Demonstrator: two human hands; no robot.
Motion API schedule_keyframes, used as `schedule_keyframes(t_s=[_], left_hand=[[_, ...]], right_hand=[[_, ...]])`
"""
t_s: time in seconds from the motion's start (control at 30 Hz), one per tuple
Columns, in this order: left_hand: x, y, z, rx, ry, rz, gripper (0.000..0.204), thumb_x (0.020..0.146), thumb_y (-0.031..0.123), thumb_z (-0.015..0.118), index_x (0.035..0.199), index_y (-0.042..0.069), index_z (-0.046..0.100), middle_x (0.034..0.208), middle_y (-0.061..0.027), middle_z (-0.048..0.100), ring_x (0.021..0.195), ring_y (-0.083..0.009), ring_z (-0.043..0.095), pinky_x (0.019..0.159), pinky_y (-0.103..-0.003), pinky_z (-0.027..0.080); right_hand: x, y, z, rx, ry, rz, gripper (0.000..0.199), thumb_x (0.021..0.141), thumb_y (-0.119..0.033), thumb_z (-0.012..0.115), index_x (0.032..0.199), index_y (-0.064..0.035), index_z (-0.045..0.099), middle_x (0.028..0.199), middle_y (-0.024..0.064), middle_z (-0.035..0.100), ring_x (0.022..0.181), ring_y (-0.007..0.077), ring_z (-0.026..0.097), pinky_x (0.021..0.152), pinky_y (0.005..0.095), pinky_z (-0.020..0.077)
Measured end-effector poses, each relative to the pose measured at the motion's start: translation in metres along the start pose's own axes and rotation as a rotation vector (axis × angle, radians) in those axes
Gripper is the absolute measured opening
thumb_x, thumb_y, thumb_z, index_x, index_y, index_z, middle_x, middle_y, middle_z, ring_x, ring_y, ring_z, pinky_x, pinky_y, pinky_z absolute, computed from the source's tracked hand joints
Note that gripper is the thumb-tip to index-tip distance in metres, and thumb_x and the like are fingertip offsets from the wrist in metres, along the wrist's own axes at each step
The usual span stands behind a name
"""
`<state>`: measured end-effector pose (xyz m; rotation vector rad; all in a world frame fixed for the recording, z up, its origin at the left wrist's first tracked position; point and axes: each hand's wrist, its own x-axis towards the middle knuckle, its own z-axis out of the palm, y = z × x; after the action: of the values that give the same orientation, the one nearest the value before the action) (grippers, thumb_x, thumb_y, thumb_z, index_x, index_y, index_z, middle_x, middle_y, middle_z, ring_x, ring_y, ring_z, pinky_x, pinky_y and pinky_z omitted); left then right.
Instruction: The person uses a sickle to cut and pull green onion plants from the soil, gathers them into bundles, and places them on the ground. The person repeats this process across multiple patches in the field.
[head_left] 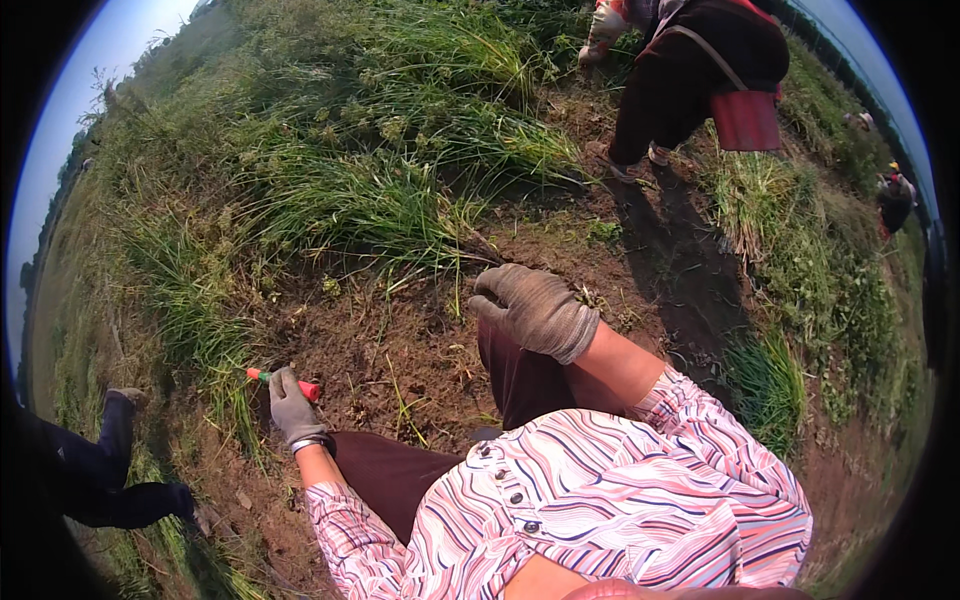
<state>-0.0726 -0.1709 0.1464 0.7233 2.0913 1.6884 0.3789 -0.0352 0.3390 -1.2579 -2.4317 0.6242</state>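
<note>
My left hand [291, 405], in a grey-brown work glove, is closed around a short red-and-green handle [309, 391] over bare soil. Red shows on both sides of the fist; any blade or head of the tool cannot be made out. My right hand [535, 312], gloved the same way, is above my bent knee with its fingers curled. Just beyond its fingertips lie the dark stem bases of a clump of long green grass-like plants [400, 215]. Whether the curled fingers grip anything is hidden.
Loose brown soil [380, 350] with scattered plant bits lies before me. Ahead right, a bent-over person [690, 80] carries a red bucket [746, 121]. Another person's dark-clothed leg [100, 460] is at the left. Bundled plants [765, 385] lie at the right.
</note>
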Motion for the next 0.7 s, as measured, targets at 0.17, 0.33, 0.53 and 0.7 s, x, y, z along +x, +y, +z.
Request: schedule_keyframes(t_s=[0.17,0.33,0.53,0.7], left_hand=[[-0.060,0.047,0.083,0.075,-0.153,0.179,0.028,0.111,0.016,0.065,0.132,-0.001,0.071,0.119,-0.0075,0.075,0.106,-0.0142,0.068,0.094,-0.031,0.056],[-0.104,0.109,0.161,-0.096,-0.234,0.276,0.027,0.110,0.011,0.064,0.131,-0.004,0.071,0.116,-0.0107,0.075,0.101,-0.0189,0.071,0.090,-0.034,0.058],[-0.116,0.152,0.214,0.135,-0.266,0.684,0.039,0.104,0.029,0.071,0.136,0.006,0.074,0.087,-0.0114,0.066,0.077,-0.0301,0.068,0.071,-0.042,0.054],[-0.122,0.176,0.251,0.206,-0.427,0.797,0.046,0.106,0.026,0.067,0.148,0.007,0.064,0.094,-0.0146,0.070,0.083,-0.0359,0.070,0.076,-0.047,0.055]], right_hand=[[0.040,-0.026,0.044,0.147,-0.199,-0.170,0.047,0.106,-0.048,0.065,0.120,-0.0028,0.068,0.111,0.0211,0.073,0.111,0.0413,0.071,0.094,0.0538,0.0576],[0.079,-0.030,0.051,0.322,-0.575,-0.092,0.059,0.104,-0.056,0.065,0.128,-0.0012,0.063,0.116,0.0266,0.072,0.107,0.0475,0.072,0.090,0.0554,0.0572],[0.083,0.010,0.091,0.923,-0.317,0.167,0.063,0.101,-0.061,0.072,0.124,-0.0036,0.060,0.107,0.0157,0.070,0.100,0.0262,0.070,0.090,0.0384,0.0562],[0.076,0.059,0.090,1.181,-0.111,0.099,0.084,0.091,-0.078,0.074,0.125,-0.0027,0.057,0.092,0.0055,0.067,0.078,0.0170,0.065,0.070,0.0315,0.0548]])
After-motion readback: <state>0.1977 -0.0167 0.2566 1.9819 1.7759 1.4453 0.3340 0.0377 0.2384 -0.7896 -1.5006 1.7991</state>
